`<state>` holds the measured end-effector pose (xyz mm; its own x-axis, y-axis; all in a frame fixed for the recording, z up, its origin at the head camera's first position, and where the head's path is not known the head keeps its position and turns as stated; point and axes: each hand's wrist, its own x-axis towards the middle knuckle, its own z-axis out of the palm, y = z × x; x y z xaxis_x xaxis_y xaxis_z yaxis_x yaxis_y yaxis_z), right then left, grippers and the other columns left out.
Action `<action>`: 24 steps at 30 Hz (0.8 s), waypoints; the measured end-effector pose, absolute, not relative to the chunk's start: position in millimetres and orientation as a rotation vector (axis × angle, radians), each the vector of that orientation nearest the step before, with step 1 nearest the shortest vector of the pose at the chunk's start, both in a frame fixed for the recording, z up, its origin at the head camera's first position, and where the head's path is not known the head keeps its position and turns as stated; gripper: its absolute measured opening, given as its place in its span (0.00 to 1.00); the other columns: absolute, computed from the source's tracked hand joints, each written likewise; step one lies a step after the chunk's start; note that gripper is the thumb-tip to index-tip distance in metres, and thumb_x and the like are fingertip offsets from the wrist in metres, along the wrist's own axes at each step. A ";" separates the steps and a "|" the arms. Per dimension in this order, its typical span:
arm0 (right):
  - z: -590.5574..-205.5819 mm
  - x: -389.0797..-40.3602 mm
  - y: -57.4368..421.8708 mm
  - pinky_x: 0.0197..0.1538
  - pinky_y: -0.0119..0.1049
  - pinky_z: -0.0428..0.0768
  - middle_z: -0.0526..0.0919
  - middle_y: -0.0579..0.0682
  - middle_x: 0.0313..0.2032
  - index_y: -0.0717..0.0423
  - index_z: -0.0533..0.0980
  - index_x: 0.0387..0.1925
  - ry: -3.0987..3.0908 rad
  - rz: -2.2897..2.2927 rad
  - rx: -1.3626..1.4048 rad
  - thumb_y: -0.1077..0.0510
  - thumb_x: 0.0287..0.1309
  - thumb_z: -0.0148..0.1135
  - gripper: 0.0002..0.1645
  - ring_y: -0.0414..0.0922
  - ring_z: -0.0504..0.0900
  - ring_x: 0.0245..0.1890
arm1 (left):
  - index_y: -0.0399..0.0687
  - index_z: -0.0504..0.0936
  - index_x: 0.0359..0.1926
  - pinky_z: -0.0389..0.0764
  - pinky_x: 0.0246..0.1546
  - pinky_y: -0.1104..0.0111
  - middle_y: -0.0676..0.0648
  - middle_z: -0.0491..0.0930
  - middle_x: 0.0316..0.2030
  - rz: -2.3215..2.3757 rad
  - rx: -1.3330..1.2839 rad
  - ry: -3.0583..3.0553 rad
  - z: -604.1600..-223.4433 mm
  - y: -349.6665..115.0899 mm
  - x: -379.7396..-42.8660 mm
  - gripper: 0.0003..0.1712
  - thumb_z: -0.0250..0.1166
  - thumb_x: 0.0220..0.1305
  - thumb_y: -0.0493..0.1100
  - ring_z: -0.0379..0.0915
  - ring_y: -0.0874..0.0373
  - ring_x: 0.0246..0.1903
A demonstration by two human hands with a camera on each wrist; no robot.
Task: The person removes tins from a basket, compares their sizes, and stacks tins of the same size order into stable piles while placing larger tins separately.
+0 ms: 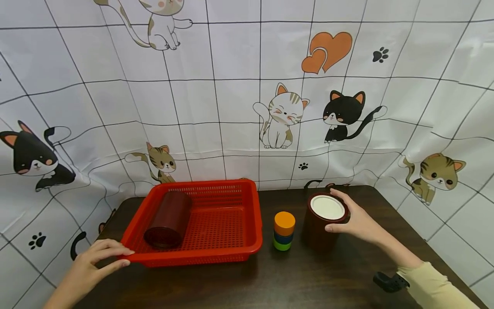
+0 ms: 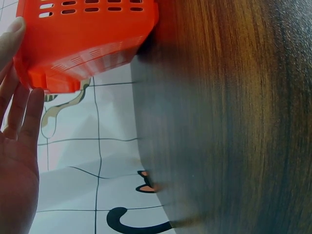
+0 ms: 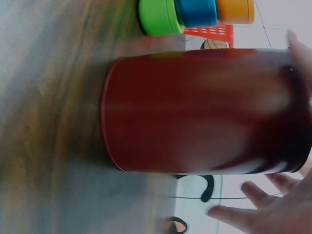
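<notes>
A dark red canister (image 1: 322, 229) with a white lid (image 1: 328, 207) stands upright on the table. My right hand (image 1: 356, 219) reaches around its top from the right, thumb at the near side and fingers spread toward the far side. In the right wrist view, several fingertips (image 3: 234, 214) show apart from the canister's wall. My left hand (image 1: 94, 262) holds the near left corner of a red plastic basket (image 1: 200, 256), with the thumb and fingers on either side of the corner. A second dark red cylinder (image 1: 170, 219) lies on its side within the basket's left part.
Between basket and canister stands a small stack of orange, blue and green round pieces (image 1: 284, 231). The dark wooden table (image 1: 216, 285) meets a white sheet (image 1: 235, 103) with printed cats at its back and sides.
</notes>
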<state>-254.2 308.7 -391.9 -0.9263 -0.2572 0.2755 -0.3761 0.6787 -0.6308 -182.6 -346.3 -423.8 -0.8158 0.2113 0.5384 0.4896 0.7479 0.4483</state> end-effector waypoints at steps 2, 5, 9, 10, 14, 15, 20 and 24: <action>-384.5 -256.4 308.1 0.58 0.48 0.76 0.61 0.60 0.72 0.48 0.50 0.77 -2.707 1.039 0.554 0.51 0.49 0.77 0.60 0.61 0.67 0.67 | 0.60 0.88 0.39 0.66 0.41 0.88 0.65 0.78 0.40 -0.819 -0.541 -2.472 -424.3 -345.9 -183.4 0.20 0.78 0.44 0.33 0.66 0.80 0.42; -368.1 -261.6 302.8 0.63 0.61 0.69 0.61 0.59 0.72 0.46 0.51 0.77 -2.700 0.956 0.568 0.47 0.50 0.76 0.59 0.62 0.62 0.70 | 0.61 0.88 0.39 0.65 0.43 0.90 0.65 0.78 0.40 -0.812 -0.546 -2.460 -424.6 -345.5 -184.5 0.21 0.78 0.43 0.33 0.66 0.81 0.43; -343.3 -270.9 287.8 0.64 0.67 0.64 0.60 0.57 0.74 0.44 0.52 0.77 -2.701 0.845 0.629 0.43 0.50 0.75 0.59 0.60 0.61 0.71 | 0.60 0.88 0.39 0.65 0.43 0.90 0.65 0.78 0.40 -0.814 -0.551 -2.463 -424.6 -345.6 -185.5 0.20 0.78 0.44 0.33 0.66 0.81 0.43; -337.6 -274.1 282.4 0.65 0.66 0.64 0.59 0.56 0.74 0.43 0.52 0.76 -2.696 0.824 0.664 0.42 0.50 0.75 0.59 0.59 0.61 0.71 | 0.60 0.88 0.39 0.65 0.43 0.90 0.65 0.78 0.40 -0.814 -0.549 -2.464 -424.6 -345.9 -185.5 0.20 0.78 0.44 0.33 0.66 0.81 0.43; -315.6 -284.9 255.1 0.67 0.66 0.63 0.59 0.54 0.75 0.43 0.53 0.76 -2.658 0.750 0.854 0.41 0.46 0.77 0.61 0.57 0.60 0.72 | 0.61 0.88 0.39 0.64 0.43 0.90 0.65 0.77 0.40 -0.810 -0.542 -2.467 -424.8 -347.4 -184.9 0.21 0.78 0.45 0.33 0.66 0.81 0.43; -310.9 -287.6 247.4 0.67 0.65 0.63 0.59 0.53 0.75 0.43 0.53 0.76 -2.652 0.733 0.905 0.40 0.46 0.78 0.61 0.56 0.60 0.72 | 0.62 0.88 0.39 0.64 0.43 0.90 0.66 0.77 0.40 -0.807 -0.540 -2.468 -424.9 -347.7 -184.6 0.21 0.78 0.45 0.34 0.65 0.81 0.43; -293.0 -303.6 208.8 0.70 0.62 0.62 0.59 0.49 0.75 0.44 0.55 0.75 -2.621 0.641 1.152 0.36 0.44 0.77 0.61 0.53 0.57 0.73 | 0.62 0.88 0.39 0.64 0.44 0.90 0.66 0.77 0.41 -0.810 -0.542 -2.465 -424.8 -347.8 -183.5 0.21 0.78 0.45 0.33 0.65 0.81 0.44; -282.3 -317.0 178.8 0.71 0.60 0.61 0.58 0.47 0.75 0.43 0.55 0.75 -2.610 0.556 1.315 0.35 0.46 0.75 0.60 0.51 0.55 0.74 | 0.62 0.88 0.39 0.64 0.44 0.91 0.66 0.77 0.41 -0.809 -0.552 -2.460 -424.7 -346.8 -182.6 0.22 0.78 0.44 0.33 0.66 0.81 0.44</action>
